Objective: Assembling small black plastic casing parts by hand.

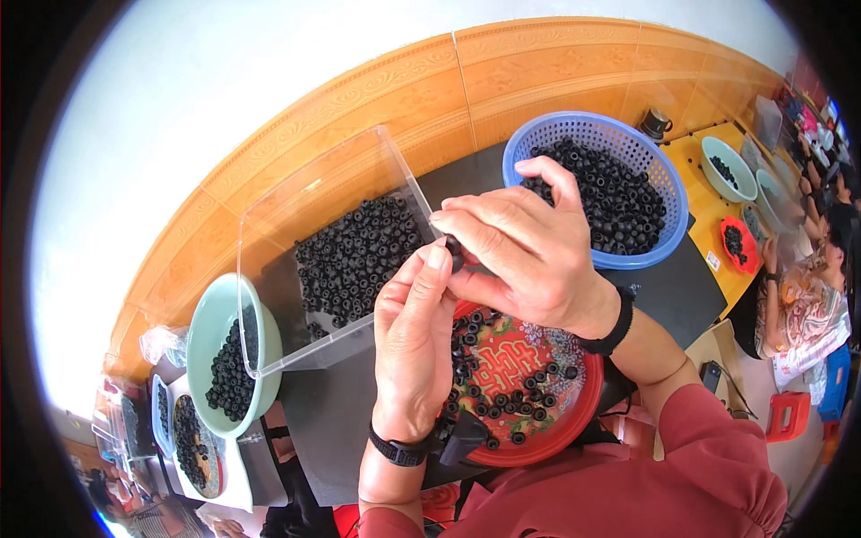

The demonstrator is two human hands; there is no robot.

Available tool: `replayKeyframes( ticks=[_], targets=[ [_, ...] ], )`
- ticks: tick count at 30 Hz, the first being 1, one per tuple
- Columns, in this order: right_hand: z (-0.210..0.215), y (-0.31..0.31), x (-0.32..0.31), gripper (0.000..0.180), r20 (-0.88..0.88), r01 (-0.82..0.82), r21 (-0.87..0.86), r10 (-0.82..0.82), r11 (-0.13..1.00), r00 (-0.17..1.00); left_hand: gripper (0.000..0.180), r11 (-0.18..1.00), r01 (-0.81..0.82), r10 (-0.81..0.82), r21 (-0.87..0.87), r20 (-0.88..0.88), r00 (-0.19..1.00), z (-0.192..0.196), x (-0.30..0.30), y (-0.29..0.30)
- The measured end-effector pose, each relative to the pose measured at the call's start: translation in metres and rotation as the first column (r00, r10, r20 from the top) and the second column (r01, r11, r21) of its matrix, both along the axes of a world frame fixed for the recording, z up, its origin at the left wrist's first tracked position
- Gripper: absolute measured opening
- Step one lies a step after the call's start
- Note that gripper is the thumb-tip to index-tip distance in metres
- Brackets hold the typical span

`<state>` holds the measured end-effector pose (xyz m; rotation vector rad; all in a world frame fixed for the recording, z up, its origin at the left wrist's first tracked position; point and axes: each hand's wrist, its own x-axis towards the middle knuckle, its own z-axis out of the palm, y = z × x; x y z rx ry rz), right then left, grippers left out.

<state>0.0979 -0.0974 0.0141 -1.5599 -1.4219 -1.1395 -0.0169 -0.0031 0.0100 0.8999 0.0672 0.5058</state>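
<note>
My left hand (414,336) and my right hand (543,251) meet over the middle of the table, both closed in a pinch on a small round black part (455,252). Its shape is partly hidden by the fingertips. Below them lies a red tray (587,414) with a patterned bottom, holding loose black ring-shaped parts (517,438). Behind my left hand stands a clear plastic box (314,360) with a heap of similar parts. Past my right hand, a blue perforated basket (674,193) is full of them too.
A pale green basin (199,332) of black parts stands on the left. At the right, a yellow table (686,166) bears a green bowl (740,154) and a red dish (750,260). Other people sit at both sides. A wood-patterned wall panel (538,67) runs behind.
</note>
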Motion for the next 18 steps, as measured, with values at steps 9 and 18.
replayKeyframes(
  ticks=[9,18],
  targets=[
    [0.002,-0.005,0.004,0.043,-0.028,-0.085,-0.041,0.083,0.996,0.996,0.023,0.995,0.100,-0.100,-0.031,-0.020,0.995,0.000,0.001,0.003],
    [-0.003,-0.006,0.010,0.038,0.044,-0.127,-0.075,0.130,0.989,0.990,0.022,0.994,0.013,-0.006,0.112,-0.059,0.998,-0.006,0.001,-0.001]
  ],
)
